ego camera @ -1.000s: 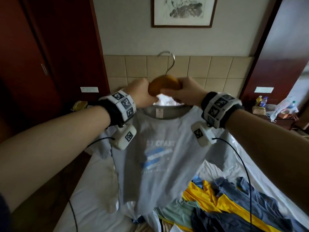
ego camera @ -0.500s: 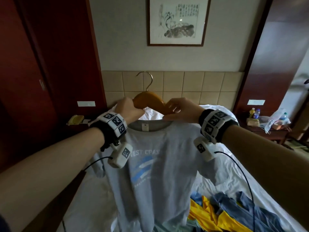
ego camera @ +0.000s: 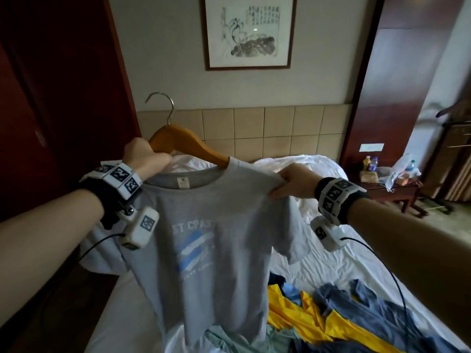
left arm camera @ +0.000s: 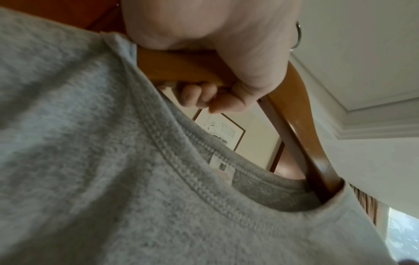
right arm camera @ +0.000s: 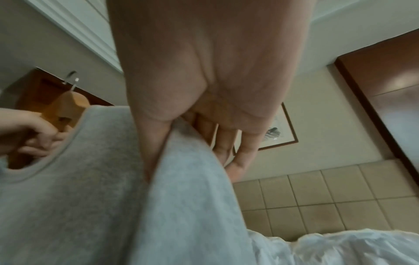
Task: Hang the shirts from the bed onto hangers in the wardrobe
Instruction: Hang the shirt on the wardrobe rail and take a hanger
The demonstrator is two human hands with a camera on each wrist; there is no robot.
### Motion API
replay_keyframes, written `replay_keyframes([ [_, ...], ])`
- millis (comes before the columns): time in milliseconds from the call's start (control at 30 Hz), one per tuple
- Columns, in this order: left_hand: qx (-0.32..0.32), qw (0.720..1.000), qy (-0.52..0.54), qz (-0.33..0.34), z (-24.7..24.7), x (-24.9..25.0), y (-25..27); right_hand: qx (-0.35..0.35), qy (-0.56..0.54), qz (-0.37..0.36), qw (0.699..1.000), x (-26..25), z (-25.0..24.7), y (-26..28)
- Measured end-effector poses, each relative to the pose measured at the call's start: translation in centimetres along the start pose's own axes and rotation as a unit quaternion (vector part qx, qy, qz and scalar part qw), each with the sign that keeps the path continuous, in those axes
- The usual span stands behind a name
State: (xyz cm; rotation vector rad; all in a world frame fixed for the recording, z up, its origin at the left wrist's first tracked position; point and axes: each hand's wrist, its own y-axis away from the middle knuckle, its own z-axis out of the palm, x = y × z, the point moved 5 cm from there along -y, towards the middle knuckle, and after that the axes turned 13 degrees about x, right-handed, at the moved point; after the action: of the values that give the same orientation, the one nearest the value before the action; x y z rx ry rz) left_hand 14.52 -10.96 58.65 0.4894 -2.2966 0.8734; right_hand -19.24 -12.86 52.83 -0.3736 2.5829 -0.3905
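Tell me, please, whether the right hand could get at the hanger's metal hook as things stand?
Probably not yet: the right hand pinches the grey shirt's shoulder. The hook itself stands bare above the hanger.

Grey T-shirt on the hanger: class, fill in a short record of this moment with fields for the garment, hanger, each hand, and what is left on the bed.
garment: grey T-shirt, printed front, held up over the bed
hanger: wooden hanger, one arm inside the collar, metal hook free
left hand: grips the hanger's bare arm
right hand: pinches the shirt's shoulder
on bed: yellow shirt, blue shirts
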Motion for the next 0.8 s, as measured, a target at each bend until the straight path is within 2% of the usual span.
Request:
replay_keyframes([
  [100, -0.004, 1.0, 0.014, -0.02, -0.6, -0.5, -0.5, 0.014, -0.011, 0.037, 0.999, 2.9, 0.8, 0.6],
  [200, -0.007, 0.999, 0.023, -0.032, -0.7, -1.0, -0.7, -0.037, 0.042, 0.078, 0.995, 6.0, 2.6, 2.2],
  [267, -0.004, 0.999, 0.022, -0.033, -1.1, -1.0, -0.6, -0.04, 0.037, 0.096, 0.994, 7.1, 2.7, 2.7],
  [367, 0.004, 0.998, 0.041, -0.044, -1.2, -0.9, -0.9, -0.013, 0.02, 0.116, 0.993, 7.6, 2.3, 3.0],
  [533, 0.023, 0.998, 0.031, -0.04, -1.2, -0.3, -1.1, -0.062, 0.058, 0.161, 0.983, 9.0, 4.3, 4.9],
  [667, -0.005, 0.999, -0.008, -0.05, 1.0, -3.0, -5.4, -0.08, 0.03, 0.183, 0.98, 10.3, 5.0, 5.8],
  [733, -0.003, 0.998, -0.023, -0.051, 1.8, -4.4, -6.8, -0.063, 0.031, 0.186, 0.98, 11.1, 4.8, 6.1],
  [800, 0.002, 0.998, -0.027, -0.057, 1.0, -4.0, -5.8, -0.064, 0.026, 0.19, 0.979, 11.8, 4.6, 6.5],
])
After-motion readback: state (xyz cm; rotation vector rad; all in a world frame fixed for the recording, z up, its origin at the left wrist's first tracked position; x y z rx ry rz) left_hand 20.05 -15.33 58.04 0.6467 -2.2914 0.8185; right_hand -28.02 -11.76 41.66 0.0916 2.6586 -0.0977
